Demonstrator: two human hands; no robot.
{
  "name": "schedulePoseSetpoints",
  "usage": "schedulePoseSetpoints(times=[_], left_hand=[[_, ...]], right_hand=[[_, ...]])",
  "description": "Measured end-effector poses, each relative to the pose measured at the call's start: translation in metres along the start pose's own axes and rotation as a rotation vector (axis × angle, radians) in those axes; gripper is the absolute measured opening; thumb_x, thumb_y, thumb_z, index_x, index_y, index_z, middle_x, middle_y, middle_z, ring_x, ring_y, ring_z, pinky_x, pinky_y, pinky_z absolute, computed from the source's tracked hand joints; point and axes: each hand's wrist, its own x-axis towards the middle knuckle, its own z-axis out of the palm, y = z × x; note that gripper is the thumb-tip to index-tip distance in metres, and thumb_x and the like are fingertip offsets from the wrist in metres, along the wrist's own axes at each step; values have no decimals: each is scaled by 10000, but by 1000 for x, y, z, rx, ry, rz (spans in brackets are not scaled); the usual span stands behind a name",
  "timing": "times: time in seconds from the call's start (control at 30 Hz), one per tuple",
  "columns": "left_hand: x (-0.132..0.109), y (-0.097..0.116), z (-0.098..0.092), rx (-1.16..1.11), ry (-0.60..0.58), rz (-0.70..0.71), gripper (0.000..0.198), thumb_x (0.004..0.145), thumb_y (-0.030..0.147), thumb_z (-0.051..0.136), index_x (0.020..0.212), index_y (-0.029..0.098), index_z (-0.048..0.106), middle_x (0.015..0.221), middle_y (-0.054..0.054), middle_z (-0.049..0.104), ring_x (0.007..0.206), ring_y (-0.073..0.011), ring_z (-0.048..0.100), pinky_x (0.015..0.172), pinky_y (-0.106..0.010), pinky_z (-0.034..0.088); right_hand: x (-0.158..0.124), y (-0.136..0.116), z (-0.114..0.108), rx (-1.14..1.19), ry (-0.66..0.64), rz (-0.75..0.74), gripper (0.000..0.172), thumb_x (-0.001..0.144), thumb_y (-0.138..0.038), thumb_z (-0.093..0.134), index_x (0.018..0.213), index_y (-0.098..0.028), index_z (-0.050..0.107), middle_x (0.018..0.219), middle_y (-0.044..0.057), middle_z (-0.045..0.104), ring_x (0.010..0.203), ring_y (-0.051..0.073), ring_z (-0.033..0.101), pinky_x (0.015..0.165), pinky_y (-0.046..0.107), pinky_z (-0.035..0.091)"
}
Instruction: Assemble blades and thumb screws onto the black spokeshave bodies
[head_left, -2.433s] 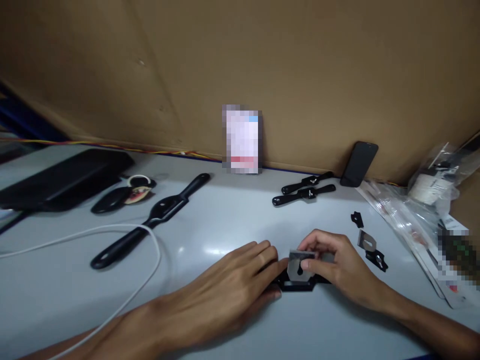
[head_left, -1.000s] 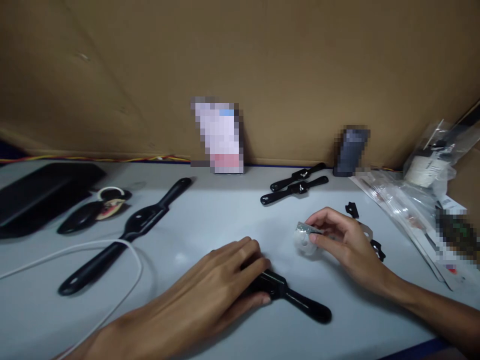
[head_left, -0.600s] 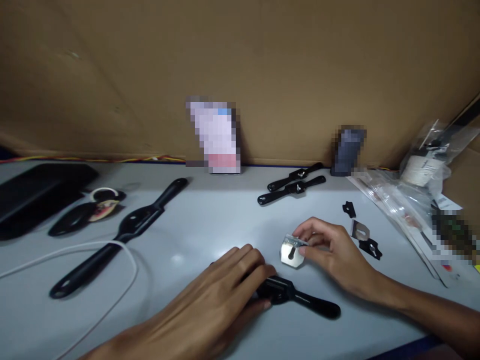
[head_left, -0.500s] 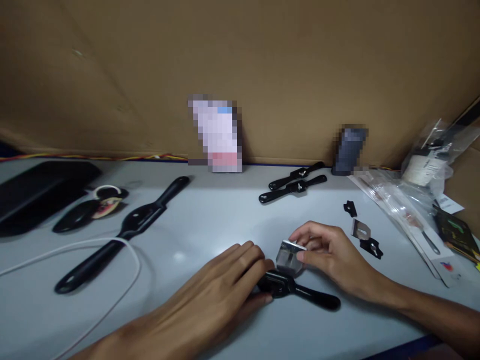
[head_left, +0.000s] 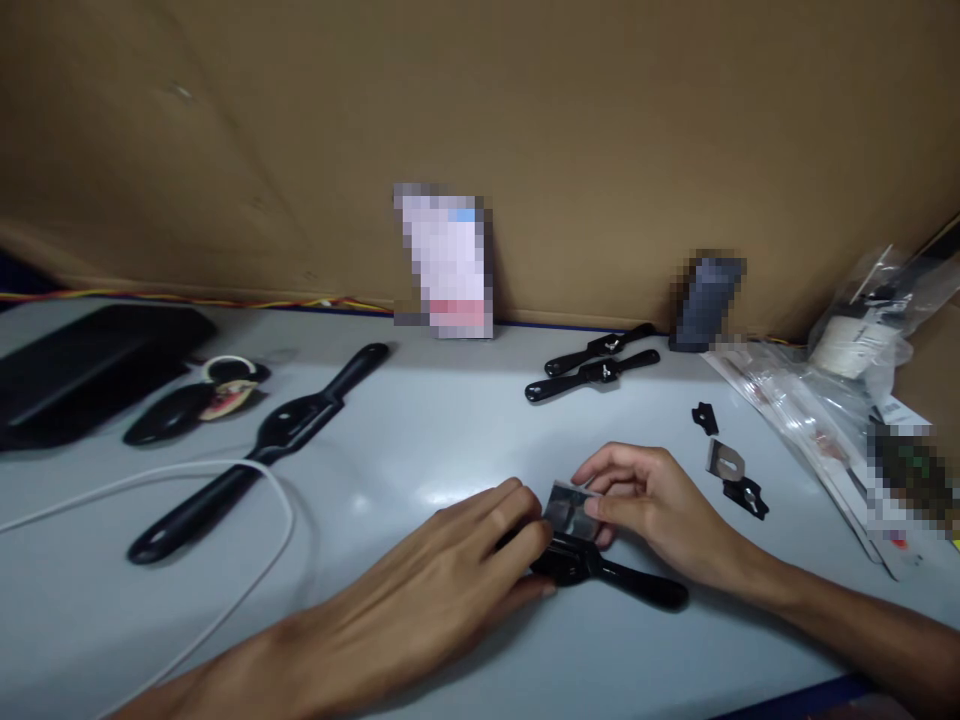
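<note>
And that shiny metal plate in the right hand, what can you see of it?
The metal plate is a flat, silvery-grey piece with a straight upper edge and a dark mark near its middle, too blurred to make out. It looks shiny. The right hand pinches it at its right side, thumb on its face. It stands tilted just behind the black tool; whether the two touch isn't clear.

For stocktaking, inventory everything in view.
Tool body: 1, black, front
Metal plate: 1, silver, front
Loose plates: 3, silver/black, right
Small tools: 2, black, back
Large tool: 1, black, left
Boxy object, oval object: 2, black, left
Cable, ring: 2, white, left
Pixelated objects: 3, pale/dark, back/right
Bagged item: 1, white, right
Plastic packs: several, clear, right
Wires: several, red/yellow, back
Cardboard wall: 1, brown, back
Table: 1, grey, beneath
Left hand: 1, on tool body
Right hand: 1, holding metal plate
</note>
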Motion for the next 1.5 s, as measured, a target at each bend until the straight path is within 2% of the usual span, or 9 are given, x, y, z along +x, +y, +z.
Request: schedulePoseSetpoints(times=[0.3, 0.4, 0.53, 0.67, 0.8, 1.13, 1.3, 1.37, 1.5], left_hand=[[-5, -2, 3, -14, -80, -50, 91, 1071, 227, 596, 1010, 214, 529, 946, -29, 615, 743, -223, 616, 619, -351, 526], [-5, -2, -1, -119, -117, -99, 174, 977, 158, 687, 1031, 220, 534, 979, -28, 609, 803, -228, 627, 663, -346, 556], [-4, -1, -14, -272, -190, -147, 283, 962, 130, 637, 1214, 231, 560, 1099, -45, 601, 938, -225, 652, 809, -351, 601], [-3, -4, -18, -260, -217, -126, 320, 1004, 125, 580, 1309, 222, 559, 1156, -72, 614, 996, -232, 659, 858, -349, 608], [-5, -7, -7, -50, -108, -28, 256, 1116, 201, 438, 1348, 177, 544, 1092, -105, 659, 949, -287, 658, 798, -427, 600], [-5, -9, -4, -182, -72, -105, 275, 1149, 340, 416, 1364, 225, 544, 1012, -54, 633, 828, -218, 657, 692, -331, 556], [-6, -9, -4, -168, -77, -110, 284, 1142, 324, 444, 1388, 225, 545, 1032, -53, 644, 851, -212, 674, 727, -325, 567], [-7, -9, -3, -152, -78, -116, 311, 1131, 336, 481, 1415, 222, 538, 1079, -64, 654, 894, -224, 685, 772, -340, 582], [-9, -8, -2, -147, -99, -140, 375, 1074, 321, 603, 1430, 220, 541, 1103, -65, 644, 913, -239, 679, 771, -358, 585]], right_hand=[[-1, -5, 2, -77, -27, 88, 64, 853, -166, 679, 915, -180, 675, 760, -31, 678, 514, 87, 574, 530, 228, 464], [-5, -4, 6, -289, 17, -30, 116, 888, -92, 637, 920, -186, 697, 845, -5, 718, 662, 123, 635, 649, 266, 502], [-10, -1, 7, -590, 52, -256, 233, 872, 15, 641, 897, -186, 756, 918, 12, 721, 846, 148, 657, 784, 289, 494], [-17, -5, 6, -663, -31, -255, 201, 911, -103, 738, 1099, -169, 769, 1001, 39, 715, 842, 166, 639, 770, 314, 516], [-24, -9, 6, -766, -109, -281, 504, 817, -119, 867, 1284, -154, 681, 1159, 80, 703, 1076, 244, 643, 946, 409, 531], [-27, -1, 8, -833, -88, -384, 470, 848, -97, 843, 1280, -150, 667, 1169, 90, 700, 1102, 253, 651, 942, 407, 546], [-22, -27, -28, -998, 123, -520, 80, 1007, -152, 665, 977, -162, 739, 941, 50, 731, 889, 201, 677, 810, 336, 495], [-17, -39, -44, -1245, 263, -391, 77, 998, -169, 664, 965, -157, 733, 949, 78, 739, 856, 227, 664, 776, 357, 455], [-13, -45, -57, -1430, 115, -48, 98, 971, -251, 715, 909, -176, 704, 892, 59, 726, 765, 212, 631, 683, 328, 386]])
